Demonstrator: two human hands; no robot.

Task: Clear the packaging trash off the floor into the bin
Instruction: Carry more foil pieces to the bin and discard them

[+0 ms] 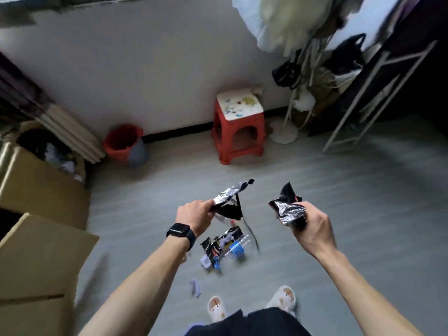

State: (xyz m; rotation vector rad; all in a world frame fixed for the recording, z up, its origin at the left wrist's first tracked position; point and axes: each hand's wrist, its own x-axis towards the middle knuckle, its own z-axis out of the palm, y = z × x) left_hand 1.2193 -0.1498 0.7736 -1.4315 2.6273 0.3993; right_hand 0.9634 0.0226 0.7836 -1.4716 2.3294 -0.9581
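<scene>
Left hand [196, 214] pinching torn foil wrapper [230, 202], right hand [312, 229] clenched round crumpled packet [288, 210], loose wrappers [221, 248] at 6 o'clock from hands, red bin [122, 144] at 10 o'clock.

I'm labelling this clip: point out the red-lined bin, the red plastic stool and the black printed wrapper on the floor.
Red-lined bin [116, 154]: head view, red liner on its near wall.
Red plastic stool [238, 120]: head view, red front rail under seat.
Black printed wrapper [219, 247]: head view, its printed middle.
</scene>
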